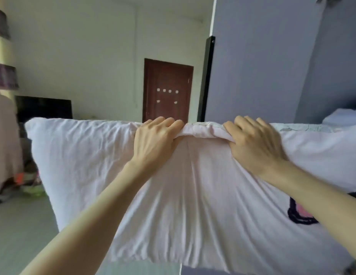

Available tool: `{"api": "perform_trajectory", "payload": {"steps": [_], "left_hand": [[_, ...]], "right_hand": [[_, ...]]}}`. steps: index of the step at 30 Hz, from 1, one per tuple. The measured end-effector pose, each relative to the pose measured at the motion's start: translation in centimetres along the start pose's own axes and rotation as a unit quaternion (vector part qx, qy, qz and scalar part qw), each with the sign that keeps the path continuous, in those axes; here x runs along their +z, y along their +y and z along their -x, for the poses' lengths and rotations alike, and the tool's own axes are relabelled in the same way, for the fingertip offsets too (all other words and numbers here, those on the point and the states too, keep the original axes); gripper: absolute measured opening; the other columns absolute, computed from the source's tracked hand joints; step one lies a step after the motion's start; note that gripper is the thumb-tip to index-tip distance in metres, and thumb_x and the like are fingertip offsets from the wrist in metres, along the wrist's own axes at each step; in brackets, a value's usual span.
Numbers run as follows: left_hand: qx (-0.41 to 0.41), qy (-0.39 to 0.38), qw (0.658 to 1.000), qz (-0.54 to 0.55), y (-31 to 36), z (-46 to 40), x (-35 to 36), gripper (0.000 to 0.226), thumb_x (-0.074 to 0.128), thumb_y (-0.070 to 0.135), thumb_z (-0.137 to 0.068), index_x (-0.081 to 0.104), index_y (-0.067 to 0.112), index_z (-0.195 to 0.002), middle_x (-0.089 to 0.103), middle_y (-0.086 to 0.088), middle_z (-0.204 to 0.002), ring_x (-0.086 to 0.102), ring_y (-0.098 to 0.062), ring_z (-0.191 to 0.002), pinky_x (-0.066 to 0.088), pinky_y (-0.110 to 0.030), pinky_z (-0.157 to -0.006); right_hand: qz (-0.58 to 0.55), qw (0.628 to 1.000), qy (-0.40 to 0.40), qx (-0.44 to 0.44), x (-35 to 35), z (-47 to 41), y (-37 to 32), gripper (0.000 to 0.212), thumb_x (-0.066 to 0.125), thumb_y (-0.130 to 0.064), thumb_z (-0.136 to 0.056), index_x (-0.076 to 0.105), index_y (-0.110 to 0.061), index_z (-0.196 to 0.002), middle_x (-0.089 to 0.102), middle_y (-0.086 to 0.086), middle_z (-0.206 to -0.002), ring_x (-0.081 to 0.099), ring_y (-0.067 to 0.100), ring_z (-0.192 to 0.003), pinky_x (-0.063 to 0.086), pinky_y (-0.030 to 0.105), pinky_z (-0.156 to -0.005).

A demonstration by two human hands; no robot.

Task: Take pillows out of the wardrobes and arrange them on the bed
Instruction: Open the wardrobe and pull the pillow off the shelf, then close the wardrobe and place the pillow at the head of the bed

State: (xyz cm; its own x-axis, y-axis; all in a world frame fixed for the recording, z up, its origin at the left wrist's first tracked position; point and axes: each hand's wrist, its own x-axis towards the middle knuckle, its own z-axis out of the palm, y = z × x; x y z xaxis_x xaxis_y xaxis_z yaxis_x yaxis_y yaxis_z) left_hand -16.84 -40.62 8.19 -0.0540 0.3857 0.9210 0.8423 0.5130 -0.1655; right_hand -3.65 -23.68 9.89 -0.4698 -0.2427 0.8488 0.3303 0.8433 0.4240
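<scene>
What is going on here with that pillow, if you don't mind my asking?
A person is holding up a large pale pink pillow with both hands. The left hand and the right hand each grip its top edge, close together, bunching the fabric. The grey-blue wardrobe door stands just behind. The bed cannot be made out, so the pillow is not yet placed.

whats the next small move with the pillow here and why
Probably keep both grips and draw the pillow back, clear of the wardrobe door, then turn toward the bed. The left hand and right hand both grip its bunched top edge, so it is already held, but its right end still sits beside the wardrobe. The bed is not clearly in view.
</scene>
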Motion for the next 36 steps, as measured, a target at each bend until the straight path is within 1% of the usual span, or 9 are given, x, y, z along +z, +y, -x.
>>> {"api": "perform_trajectory", "payload": {"steps": [4,12,17,19,21,23,26,32,36], "left_hand": [[-0.018,-0.084,0.995,-0.043,-3.5,7.9,-2.9,0.039,0.041,0.04,-0.088,0.061,0.012,-0.07,0.059,-0.004,-0.056,0.058,-0.027,-0.054,0.045,-0.033,-0.047],[-0.179,-0.231,0.94,-0.174,-9.5,20.4,-13.9,0.031,0.056,0.042,-0.079,0.058,0.015,-0.064,0.064,-0.004,-0.055,0.06,-0.031,-0.051,0.033,-0.027,-0.048],[-0.314,-0.323,0.856,-0.254,-12.5,25.5,-19.6,0.034,0.055,0.055,-0.08,0.057,0.023,-0.069,0.067,0.0,-0.072,0.061,-0.028,-0.075,0.032,-0.03,-0.058],[-0.339,-0.395,0.8,-0.299,-13.7,27.3,-20.1,0.028,0.051,0.057,-0.082,0.061,0.032,-0.09,0.064,0.005,-0.1,0.054,-0.021,-0.1,0.035,-0.034,-0.076],[-0.379,-0.463,0.746,-0.294,-14.4,28.5,-19.1,0.041,0.049,0.054,-0.084,0.048,0.038,-0.121,0.05,0.002,-0.127,0.04,-0.022,-0.119,0.03,-0.04,-0.093],[-0.419,-0.472,0.733,-0.254,-14.8,29.2,-17.2,0.055,0.05,0.051,-0.085,0.032,0.036,-0.135,0.037,-0.001,-0.141,0.029,-0.025,-0.13,0.024,-0.047,-0.103],[-0.43,-0.458,0.751,-0.201,-14.5,29.4,-13.2,0.058,0.049,0.046,-0.088,0.025,0.031,-0.14,0.031,-0.001,-0.147,0.021,-0.026,-0.136,0.019,-0.055,-0.109],[-0.392,-0.383,0.834,-0.067,-11.5,24.9,-2.3,0.052,0.048,0.036,-0.091,0.03,0.026,-0.138,0.034,-0.003,-0.145,0.027,-0.027,-0.134,0.022,-0.05,-0.111],[-0.326,-0.344,0.88,0.039,-7.2,19.8,5.5,0.049,0.048,0.032,-0.091,0.033,0.024,-0.137,0.038,-0.004,-0.142,0.033,-0.026,-0.13,0.024,-0.044,-0.109]], "right_hand": [[-0.149,0.988,-0.027,0.036,3.1,3.8,-9.0,0.015,0.046,0.003,-0.066,0.057,-0.006,-0.072,0.052,0.011,-0.06,0.053,0.031,-0.054,0.04,0.036,-0.049],[-0.408,0.905,-0.121,-0.001,3.9,4.6,-27.0,0.018,0.061,0.007,-0.066,0.061,-0.006,-0.079,0.058,0.01,-0.064,0.059,0.029,-0.061,0.044,0.037,-0.053],[-0.545,0.797,-0.248,-0.078,4.5,4.0,-36.0,0.013,0.052,-0.019,-0.089,0.057,-0.009,-0.096,0.062,0.009,-0.089,0.057,0.031,-0.086,0.033,0.034,-0.067],[-0.566,0.733,-0.359,-0.12,5.6,3.9,-39.1,0.029,0.043,-0.034,-0.095,0.053,-0.015,-0.113,0.061,0.006,-0.111,0.052,0.025,-0.107,0.034,0.035,-0.081],[-0.543,0.703,-0.437,-0.144,6.8,4.4,-40.5,0.037,0.039,-0.036,-0.096,0.041,-0.022,-0.131,0.054,0.003,-0.128,0.043,0.023,-0.122,0.033,0.039,-0.095],[-0.5,0.712,-0.469,-0.152,8.5,5.0,-40.5,0.044,0.038,-0.033,-0.096,0.031,-0.025,-0.139,0.044,0.005,-0.139,0.035,0.023,-0.13,0.031,0.043,-0.101],[-0.474,0.735,-0.47,-0.121,10.6,6.0,-37.8,0.043,0.038,-0.03,-0.097,0.032,-0.023,-0.139,0.039,0.005,-0.143,0.032,0.022,-0.132,0.03,0.042,-0.104],[-0.451,0.795,-0.405,-0.002,13.8,7.4,-27.3,0.033,0.041,-0.02,-0.095,0.049,-0.017,-0.127,0.051,0.005,-0.133,0.043,0.024,-0.123,0.035,0.037,-0.098],[-0.362,0.881,-0.301,0.036,15.1,8.2,-18.4,0.027,0.047,-0.01,-0.091,0.061,-0.01,-0.113,0.062,0.01,-0.116,0.053,0.027,-0.112,0.029,0.038,-0.103]]}}
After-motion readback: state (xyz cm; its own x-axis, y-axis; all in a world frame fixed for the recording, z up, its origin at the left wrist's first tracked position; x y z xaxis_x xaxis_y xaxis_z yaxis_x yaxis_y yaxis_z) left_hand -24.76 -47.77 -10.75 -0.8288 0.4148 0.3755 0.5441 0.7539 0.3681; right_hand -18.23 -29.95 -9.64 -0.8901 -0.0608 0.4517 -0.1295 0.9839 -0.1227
